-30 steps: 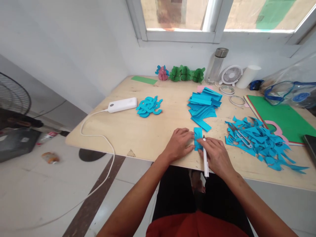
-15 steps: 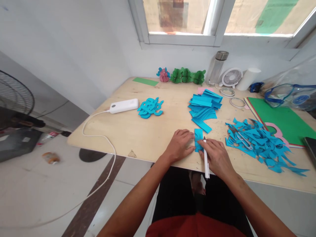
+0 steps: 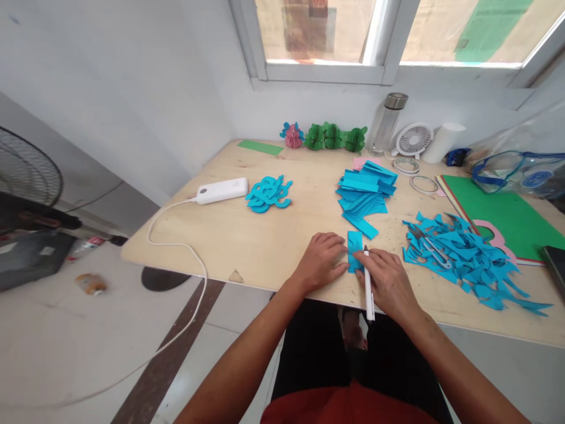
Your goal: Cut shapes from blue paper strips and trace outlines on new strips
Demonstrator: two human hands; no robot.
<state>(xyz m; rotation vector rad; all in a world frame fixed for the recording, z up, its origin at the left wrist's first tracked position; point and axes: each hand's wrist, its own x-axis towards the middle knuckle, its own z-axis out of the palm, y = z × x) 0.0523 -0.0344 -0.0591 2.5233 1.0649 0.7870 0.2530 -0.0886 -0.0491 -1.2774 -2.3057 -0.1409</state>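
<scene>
Left hand (image 3: 323, 259): fingers loosely spread, tips at the strip's (image 3: 354, 240) left edge.
Right hand (image 3: 389, 278): fingers gripping smooth white pen (image 3: 368, 288).
Strip: flat blue paper, between our hands on wooden table (image 3: 220, 235).
Scraps (image 3: 474, 259): jagged, curled, heaped.
Bottle (image 3: 383, 128): clear, metal-capped; contents we cannot tell.

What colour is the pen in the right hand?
The pen is mostly white; the head view shows it best.

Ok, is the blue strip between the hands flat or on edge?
Flat: the blue strip lies broad face up on the table; whether it's folded, cannot tell.
</scene>
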